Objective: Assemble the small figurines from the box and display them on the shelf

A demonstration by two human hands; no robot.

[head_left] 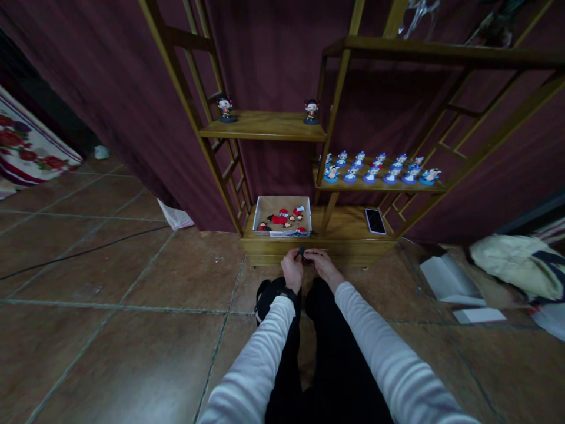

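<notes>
Both my hands meet in front of the low shelf, just short of its drawer front. My left hand (292, 268) pinches a small dark piece (302, 251), too small to name. My right hand (321, 262) is closed at the other side of that piece, its fingers touching it; a thin light strip shows by its fingertips. Beyond them a shallow white box (260, 206) sits on the bottom shelf board, with several red, black and white figurine parts (279, 219) lying loose inside.
Two dark figurines (225, 110) stand on the upper left shelf (265, 125). Several blue-and-white figurines (371, 174) line the right shelf. A phone (375, 221) lies on the bottom board (348, 224). Opened white packaging (450, 280) and a cream bag (516, 265) lie at right; a black cable (88, 252) crosses the floor.
</notes>
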